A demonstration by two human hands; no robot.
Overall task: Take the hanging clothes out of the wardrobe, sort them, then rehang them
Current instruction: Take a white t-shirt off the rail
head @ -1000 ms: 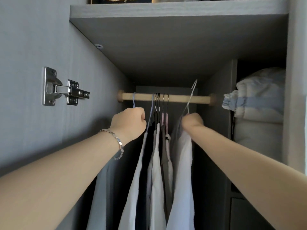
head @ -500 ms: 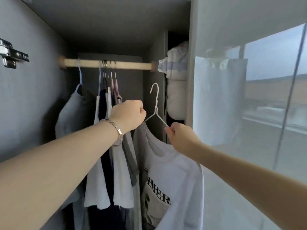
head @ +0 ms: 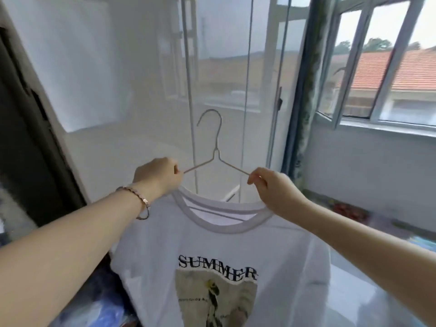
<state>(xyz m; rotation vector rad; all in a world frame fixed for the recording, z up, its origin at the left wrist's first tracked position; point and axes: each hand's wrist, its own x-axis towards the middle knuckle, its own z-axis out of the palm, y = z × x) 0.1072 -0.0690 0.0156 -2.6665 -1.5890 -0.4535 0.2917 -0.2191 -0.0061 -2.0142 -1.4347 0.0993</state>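
white t-shirt [head: 236, 256] (print reads "summer") on wire hanger [head: 215, 156], held up before window [head: 377, 67], left hand [head: 158, 177] pinching left hanger arm, right hand [head: 271, 187] pinching right arm, bracelet [head: 139, 200] on left wrist

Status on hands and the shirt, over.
Left grip, right grip pinch wire hanger, one shoulder each. White SUMMER T-shirt on it, held up in free air. Nothing blocking.
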